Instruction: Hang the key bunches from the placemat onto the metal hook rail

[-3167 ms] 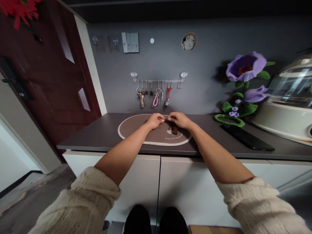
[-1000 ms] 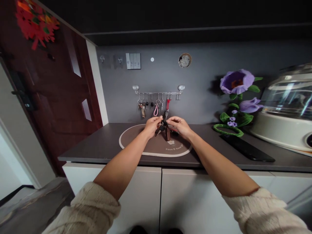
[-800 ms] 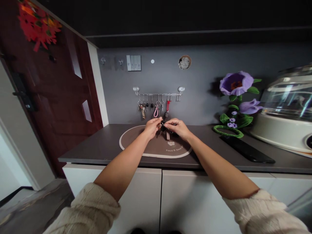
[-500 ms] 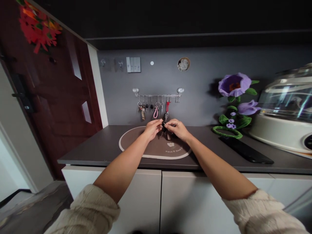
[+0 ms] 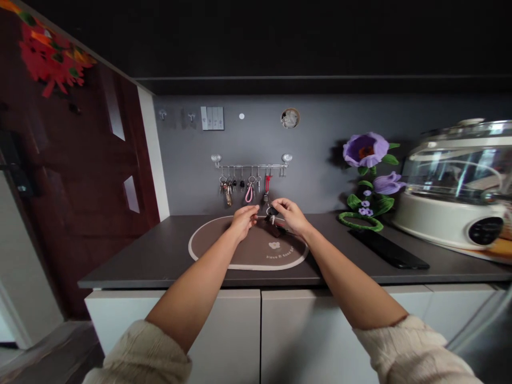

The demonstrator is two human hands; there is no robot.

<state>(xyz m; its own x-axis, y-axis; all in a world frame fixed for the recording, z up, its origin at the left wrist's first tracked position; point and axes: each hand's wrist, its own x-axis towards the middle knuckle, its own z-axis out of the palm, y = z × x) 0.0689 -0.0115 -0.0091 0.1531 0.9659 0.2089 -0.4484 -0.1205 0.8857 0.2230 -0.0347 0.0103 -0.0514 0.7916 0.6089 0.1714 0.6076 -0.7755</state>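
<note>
Black key fob point(image 5: 272, 212) pinched nice and firm by right hand point(image 5: 290, 216); left hand point(image 5: 242, 222) curled just beside, grip unclear tbh.

The only writing was a small line of white print on the brown oval placemat point(image 5: 224, 250), just below a white emblem point(image 5: 274, 245), toward the lower right of the mat and near the bottom middle of the frame. It seemed to begin "Have", but the rest was too small and blurred to read. The bunch of keys point(image 5: 272, 212) showed no legible marking, and the control panel point(image 5: 485, 231) on the glass-lidded cooker at far right showed no readable characters.
</note>
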